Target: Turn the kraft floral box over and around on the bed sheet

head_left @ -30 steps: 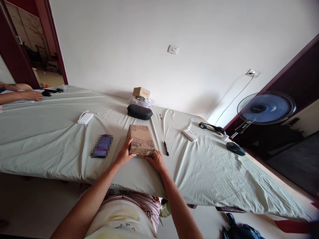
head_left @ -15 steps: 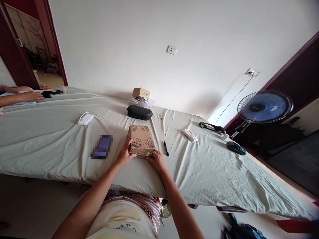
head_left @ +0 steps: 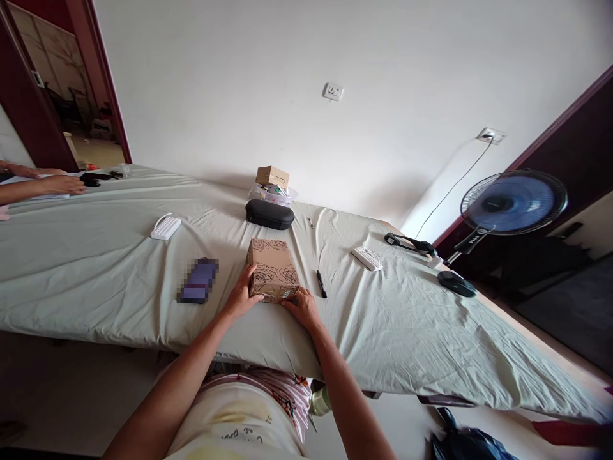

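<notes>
A brown cardboard box (head_left: 274, 263) with black scribbled loops on its top and front lies on the cloth-covered table (head_left: 268, 332) before me. My left hand (head_left: 243, 294) grips its near left corner, fingers along the left side and thumb at the front. At the near right corner, my right hand (head_left: 302, 306) holds the box, thumb on the front face. A black marker (head_left: 321, 284) lies just right of the box. To the left is a phone-like blurred rectangle (head_left: 198, 281).
Behind the box are a black case (head_left: 269, 214), a clear plastic tray (head_left: 282, 195) and a small carton (head_left: 272, 176). White power banks (head_left: 166, 227) lie on either side. A headset-like band (head_left: 409, 245), a mouse (head_left: 456, 283) and a fan (head_left: 514, 203) stand right. Another person's hand (head_left: 64, 184) is far left.
The whole view has shifted very slightly. Both hands keep their hold on the cardboard box, which stays in place on the table.
</notes>
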A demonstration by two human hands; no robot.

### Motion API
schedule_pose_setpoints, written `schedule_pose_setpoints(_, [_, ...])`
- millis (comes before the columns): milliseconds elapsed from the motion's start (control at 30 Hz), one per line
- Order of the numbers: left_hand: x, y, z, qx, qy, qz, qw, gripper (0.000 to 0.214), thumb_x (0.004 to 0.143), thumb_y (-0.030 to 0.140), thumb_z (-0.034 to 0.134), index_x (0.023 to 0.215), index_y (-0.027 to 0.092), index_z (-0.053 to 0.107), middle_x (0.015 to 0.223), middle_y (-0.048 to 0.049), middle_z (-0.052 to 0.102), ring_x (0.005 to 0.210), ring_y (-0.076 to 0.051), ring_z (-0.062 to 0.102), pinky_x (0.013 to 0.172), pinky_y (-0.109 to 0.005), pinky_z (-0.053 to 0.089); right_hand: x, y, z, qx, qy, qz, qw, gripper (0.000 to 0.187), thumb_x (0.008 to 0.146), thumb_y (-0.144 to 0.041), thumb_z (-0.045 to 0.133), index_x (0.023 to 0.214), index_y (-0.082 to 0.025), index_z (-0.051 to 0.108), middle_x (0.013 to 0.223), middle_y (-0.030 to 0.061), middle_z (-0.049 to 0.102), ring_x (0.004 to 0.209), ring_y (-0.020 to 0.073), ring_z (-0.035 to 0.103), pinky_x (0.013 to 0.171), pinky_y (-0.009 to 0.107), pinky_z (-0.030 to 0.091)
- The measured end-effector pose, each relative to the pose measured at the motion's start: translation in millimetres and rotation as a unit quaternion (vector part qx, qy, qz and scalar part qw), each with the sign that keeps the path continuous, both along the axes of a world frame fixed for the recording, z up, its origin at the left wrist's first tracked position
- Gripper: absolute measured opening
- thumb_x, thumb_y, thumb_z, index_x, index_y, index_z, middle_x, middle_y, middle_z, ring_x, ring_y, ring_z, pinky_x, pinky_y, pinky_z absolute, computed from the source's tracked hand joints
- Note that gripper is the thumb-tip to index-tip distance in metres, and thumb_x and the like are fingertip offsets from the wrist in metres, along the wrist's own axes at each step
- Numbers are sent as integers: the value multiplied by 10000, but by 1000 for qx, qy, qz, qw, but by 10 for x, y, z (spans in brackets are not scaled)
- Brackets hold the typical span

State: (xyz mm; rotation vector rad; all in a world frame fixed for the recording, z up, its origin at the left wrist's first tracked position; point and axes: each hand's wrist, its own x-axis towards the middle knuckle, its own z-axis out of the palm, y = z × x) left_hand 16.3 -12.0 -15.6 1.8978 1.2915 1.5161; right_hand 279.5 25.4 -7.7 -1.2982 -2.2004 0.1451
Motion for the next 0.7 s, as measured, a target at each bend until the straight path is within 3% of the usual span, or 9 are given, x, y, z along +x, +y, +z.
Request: schedule_pose_setpoints(700, [-4,7,33,-14,-4,-2,1000,970,766,76,701,1599,297,255,1653,-100,363,1556,-281,317,1289,-483,279,-7,-18,54,-20,26,35,999,175,862,-359,776,776,-235,687,926,43,670,968,254,629,879,391,503])
